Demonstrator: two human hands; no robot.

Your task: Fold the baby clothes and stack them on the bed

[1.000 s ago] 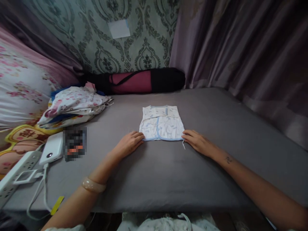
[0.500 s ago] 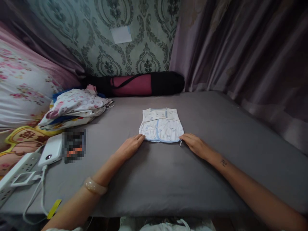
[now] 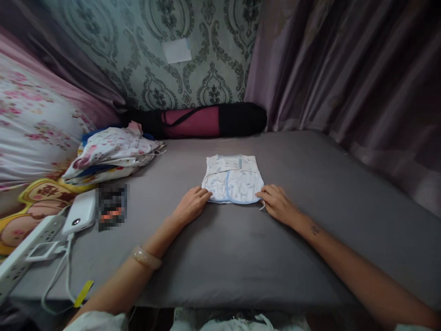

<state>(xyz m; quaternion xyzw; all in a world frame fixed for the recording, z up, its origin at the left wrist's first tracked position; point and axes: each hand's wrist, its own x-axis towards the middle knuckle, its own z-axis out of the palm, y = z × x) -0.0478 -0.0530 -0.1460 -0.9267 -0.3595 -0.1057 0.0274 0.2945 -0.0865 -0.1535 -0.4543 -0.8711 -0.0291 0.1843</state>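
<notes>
A small white baby shirt (image 3: 237, 181) with blue trim and a faint print lies folded flat on the grey bed sheet (image 3: 234, 257). My left hand (image 3: 193, 202) is closed on its near left corner, fingertips pinching the hem. At the near right corner my right hand (image 3: 278, 202) pinches the cloth between thumb and fingers. A thin white tie string hangs out beside the right fingers. The underside of the shirt is hidden.
A heap of folded baby clothes (image 3: 113, 151) lies at the left, by a floral pillow (image 3: 37, 110). Nearer are a white power bank (image 3: 81, 211), a power strip (image 3: 31, 243) and cables. A black and maroon long bag (image 3: 193, 122) rests along the wall.
The fingers of both hands have shifted slightly farther up over the shirt's near corners. The shirt stays flat in the same place; the view has turned a little to the left.
</notes>
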